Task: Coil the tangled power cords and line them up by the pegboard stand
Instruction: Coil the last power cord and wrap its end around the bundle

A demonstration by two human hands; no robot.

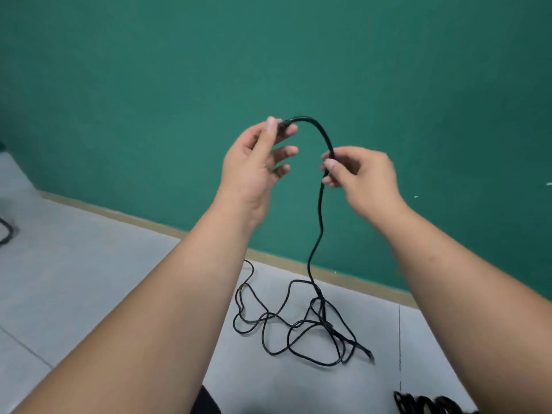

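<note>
Both hands are up before the green wall (149, 85). My left hand (257, 162) pinches the end of the black cord (321, 216) between thumb and forefinger; my right hand (361, 174) pinches it farther along, past the arch. The rest hangs to a loose tangle on the grey floor (89, 279).

A flat green wall (268, 55) filled the far side. A tan skirting strip (149, 225) ran along its foot, and pale grey floor tiles (74, 279) spread nearer, evenly lit.
</note>
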